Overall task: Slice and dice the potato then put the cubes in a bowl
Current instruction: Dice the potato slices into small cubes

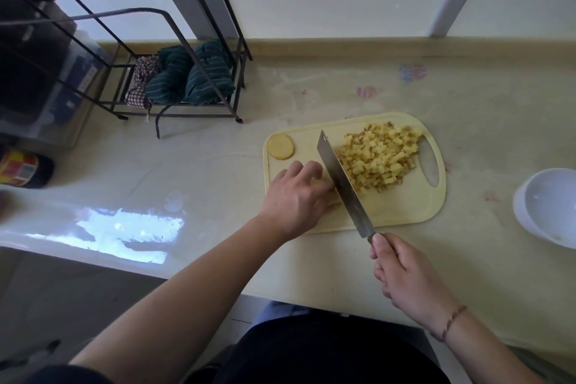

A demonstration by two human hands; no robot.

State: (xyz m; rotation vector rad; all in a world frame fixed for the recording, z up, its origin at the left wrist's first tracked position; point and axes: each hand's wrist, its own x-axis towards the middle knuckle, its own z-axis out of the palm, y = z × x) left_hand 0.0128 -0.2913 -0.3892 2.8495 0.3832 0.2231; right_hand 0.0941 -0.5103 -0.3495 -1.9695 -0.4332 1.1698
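- Right hand [405,274]: fingers wrapped round the knife handle, thumb tip lying forward at the heel of the blade; a thin cord bracelet [453,319] sits on its wrist.
- Knife [343,181]: broad cleaver, blade running away from the gripping hand, up and to the left across the cutting board, its edge down on the board.
- Left hand [296,196]: fingers curled down onto potato on the board, knuckles just against the blade's left face; the piece beneath is almost wholly hidden.
- Potato cubes [380,157]: heaped pile on the board, immediately right of the blade, beyond the right hand.
- Potato slice [280,146]: one round disc, flat at the board's far left corner, just beyond the left hand's fingertips.
- Cutting board [402,209]: pale yellow, handle slot at its right end, lying on the counter [218,171].
- Bowl [548,206]: white, well right of the knife hand, apart from the board.
- Wire rack [174,72]: far left of the left hand, holding folded cloths [190,75].
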